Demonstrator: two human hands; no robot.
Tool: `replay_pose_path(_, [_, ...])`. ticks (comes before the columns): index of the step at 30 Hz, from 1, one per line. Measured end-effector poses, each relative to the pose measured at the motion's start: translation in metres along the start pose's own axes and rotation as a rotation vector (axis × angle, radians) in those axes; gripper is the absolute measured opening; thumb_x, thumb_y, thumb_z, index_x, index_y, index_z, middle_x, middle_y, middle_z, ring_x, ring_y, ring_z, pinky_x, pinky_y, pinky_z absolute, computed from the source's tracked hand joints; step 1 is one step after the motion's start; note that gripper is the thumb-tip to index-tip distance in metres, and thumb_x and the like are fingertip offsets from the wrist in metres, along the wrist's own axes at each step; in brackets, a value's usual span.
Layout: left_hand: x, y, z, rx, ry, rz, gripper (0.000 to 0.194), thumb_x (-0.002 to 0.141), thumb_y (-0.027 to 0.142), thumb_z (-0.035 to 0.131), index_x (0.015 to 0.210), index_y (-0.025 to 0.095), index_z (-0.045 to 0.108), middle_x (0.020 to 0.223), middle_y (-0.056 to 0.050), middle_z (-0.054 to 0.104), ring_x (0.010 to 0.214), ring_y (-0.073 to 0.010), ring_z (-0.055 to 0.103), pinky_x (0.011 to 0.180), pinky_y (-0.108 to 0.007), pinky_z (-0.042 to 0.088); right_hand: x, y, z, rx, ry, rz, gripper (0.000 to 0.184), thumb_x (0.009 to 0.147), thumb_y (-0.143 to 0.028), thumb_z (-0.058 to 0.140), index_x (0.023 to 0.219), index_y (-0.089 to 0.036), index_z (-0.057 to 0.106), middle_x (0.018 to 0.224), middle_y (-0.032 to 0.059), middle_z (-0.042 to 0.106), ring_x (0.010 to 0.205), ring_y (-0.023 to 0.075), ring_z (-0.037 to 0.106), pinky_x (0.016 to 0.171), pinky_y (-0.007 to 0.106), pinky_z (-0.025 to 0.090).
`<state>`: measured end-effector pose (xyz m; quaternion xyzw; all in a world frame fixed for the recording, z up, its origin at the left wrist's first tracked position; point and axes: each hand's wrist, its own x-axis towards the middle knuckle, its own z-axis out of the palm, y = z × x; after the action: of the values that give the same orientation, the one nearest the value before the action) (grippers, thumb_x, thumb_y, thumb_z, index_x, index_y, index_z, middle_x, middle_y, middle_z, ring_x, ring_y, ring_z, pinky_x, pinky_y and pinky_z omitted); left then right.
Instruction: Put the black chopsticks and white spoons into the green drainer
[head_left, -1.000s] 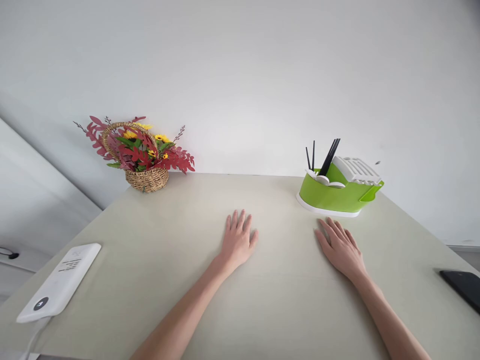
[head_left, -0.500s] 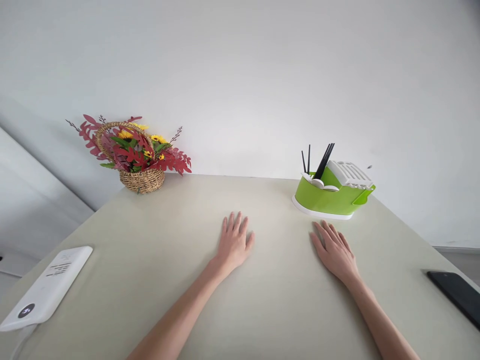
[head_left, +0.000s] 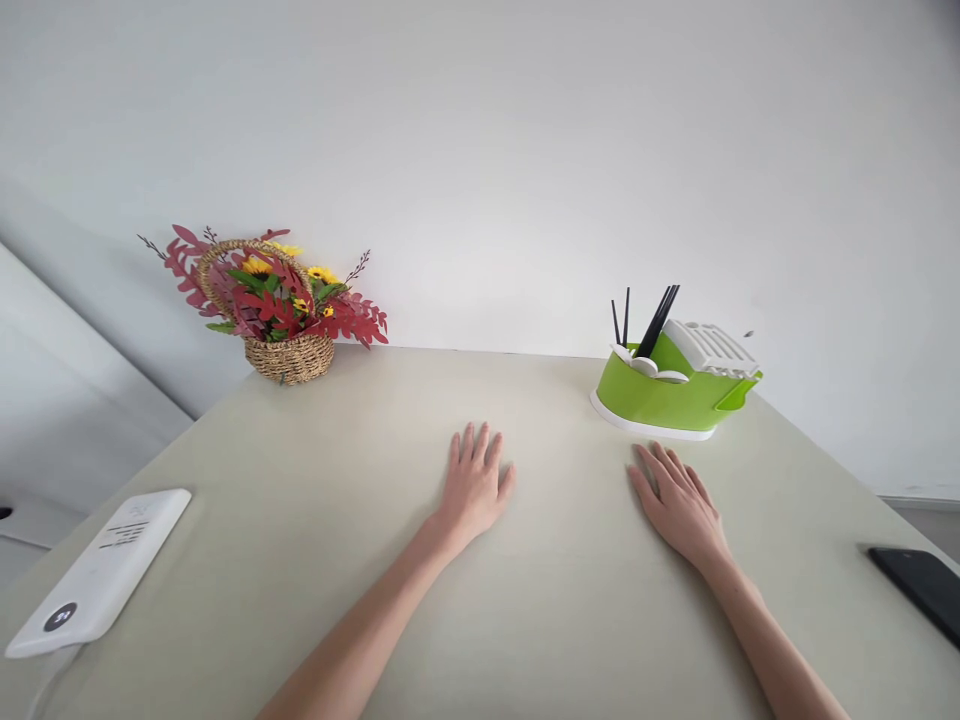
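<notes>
My left hand [head_left: 474, 482] lies palm down on the pale table [head_left: 360, 560], fingers spread and nothing in it. Flat on the same surface, my right hand [head_left: 681, 500] also rests empty with its fingers stretched out. Just beyond the right fingertips, without contact, stands a green utensil holder [head_left: 652, 398] on a white base. Black chopsticks [head_left: 654, 325] stick up out of it, and white spoon-like pieces [head_left: 645, 368] show at its front rim. A white slotted top [head_left: 712, 346] covers its right part.
A wicker basket [head_left: 292, 360] of red leaves and yellow flowers stands at the back left, against the wall. A white power bank [head_left: 105, 575] with a cable lies near the left edge. At the right edge lies a black phone [head_left: 919, 590].
The whole view has shifted slightly, so everything appears a little further right. Both hands keep the same pose on the table.
</notes>
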<state>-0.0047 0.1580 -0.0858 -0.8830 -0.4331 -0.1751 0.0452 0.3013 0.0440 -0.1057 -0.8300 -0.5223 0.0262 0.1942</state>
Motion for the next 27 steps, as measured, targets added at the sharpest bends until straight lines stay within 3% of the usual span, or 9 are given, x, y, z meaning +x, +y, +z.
replay_pose_path(10, [0.000,-0.002,0.004,-0.026,0.028,-0.004,0.055,0.106,0.044,0.038,0.152,0.016,0.050,0.163,-0.016,0.044,0.156,-0.0380,0.030,0.127,-0.061,0.025,-0.001,-0.006,-0.003,0.043,0.030,0.065,0.081,0.100,-0.065,0.025,0.160,-0.013,0.040,0.171,0.0061,0.030,0.159,0.0220,0.025,0.131,0.040,0.015])
replay_pose_path(14, [0.000,-0.003,0.003,-0.013,0.023,0.001,0.055,0.106,0.044,0.038,0.151,0.015,0.050,0.163,-0.016,0.044,0.155,-0.0385,0.032,0.127,-0.060,0.026,-0.004,-0.010,-0.006,0.074,0.046,0.117,0.087,0.098,-0.069,0.026,0.164,-0.014,0.032,0.173,0.0048,0.026,0.158,0.0268,0.027,0.130,0.043,0.021])
replay_pose_path(18, [0.000,-0.002,0.001,-0.012,0.014,-0.004,0.055,0.105,0.043,0.040,0.151,0.014,0.051,0.163,-0.017,0.044,0.155,-0.0388,0.032,0.126,-0.060,0.026,-0.005,-0.009,-0.008,0.101,0.055,0.115,0.084,0.097,-0.069,0.029,0.162,-0.017,0.037,0.173,0.0040,0.026,0.156,0.0304,0.030,0.128,0.047,0.024])
replay_pose_path(22, [-0.001,-0.003,0.001,-0.023,0.031,0.005,0.054,0.106,0.042,0.039,0.151,0.017,0.050,0.163,-0.015,0.045,0.156,-0.0377,0.031,0.126,-0.061,0.027,-0.004,-0.006,-0.010,0.158,0.083,0.144,0.088,0.094,-0.071,0.036,0.167,-0.021,0.028,0.174,0.0062,0.023,0.153,0.0353,0.037,0.121,0.051,0.036])
replay_pose_path(27, [-0.001,-0.002,0.001,-0.023,0.033,0.000,0.052,0.105,0.039,0.039,0.151,0.017,0.050,0.163,-0.015,0.045,0.156,-0.0374,0.031,0.126,-0.061,0.026,-0.004,-0.005,-0.015,0.223,0.104,0.188,0.097,0.091,-0.069,0.046,0.170,-0.022,0.014,0.168,0.0127,0.037,0.149,0.0362,0.043,0.114,0.049,0.044])
